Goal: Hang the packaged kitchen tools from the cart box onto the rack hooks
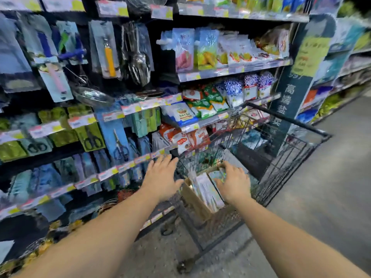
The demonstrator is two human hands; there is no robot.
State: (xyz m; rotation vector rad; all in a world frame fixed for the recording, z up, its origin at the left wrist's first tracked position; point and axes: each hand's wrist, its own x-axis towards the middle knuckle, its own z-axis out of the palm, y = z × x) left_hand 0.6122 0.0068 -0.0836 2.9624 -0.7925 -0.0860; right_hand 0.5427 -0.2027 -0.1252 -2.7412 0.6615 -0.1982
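Note:
A brown cardboard box (193,199) sits in the near end of a black wire shopping cart (285,157). Flat packaged kitchen tools (206,189) stand upright inside the box. My right hand (233,182) reaches into the box, its fingers curled over the top of a pack with a pale blue card (215,175). My left hand (162,177) hovers with fingers spread just left of the box, holding nothing. The rack of hooks (80,121) on the left carries hanging packs of scissors, peelers and spoons.
Shelves of bagged food (216,109) stand behind the cart. A dark pillar with a yellow sign (299,77) rises at the shelf end. Grey aisle floor (331,187) stretches to the right. Price tags line the rack rails.

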